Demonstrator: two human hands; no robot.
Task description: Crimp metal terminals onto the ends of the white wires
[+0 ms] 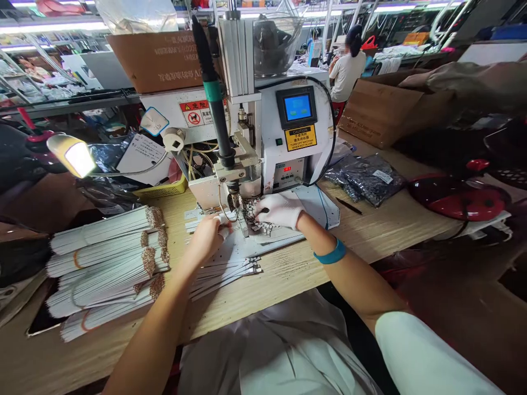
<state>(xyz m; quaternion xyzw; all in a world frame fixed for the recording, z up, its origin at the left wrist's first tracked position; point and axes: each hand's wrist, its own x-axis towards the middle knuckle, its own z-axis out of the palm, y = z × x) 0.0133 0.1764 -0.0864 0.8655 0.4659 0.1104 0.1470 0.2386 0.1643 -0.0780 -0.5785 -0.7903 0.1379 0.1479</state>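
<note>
- The big white machine (288,126) stands at the back of the desk (296,280), and its small screen (296,107) glows blue
- The left hand (208,238) is bare, with a white finger cover (224,233) on one finger, and it sits just in front of the machine's low metal press (234,195)
- Its fingers (218,226) are bent and close together, but I cannot tell if they are holding a wire
- The right hand (280,211) wears a white glove and rests on a pile of small metal bits (253,214) just in front of the machine
- Its fingers (261,211) are bent down onto the bits, but I cannot tell if they are pinching one
- A blue band (329,252) is on the right wrist
- Loose white wires (226,274) lie in front of the machine, under the left hand
- Bundles of white wires (102,258) with copper-colored ends lie on the desk, to the left of the machine
- A bright lamp (72,156) shines to the left of the machine
- A bag of dark parts (370,178) lies to the right of the machine
- Behind the machine, a person (348,66) in a white shirt sits at work
</note>
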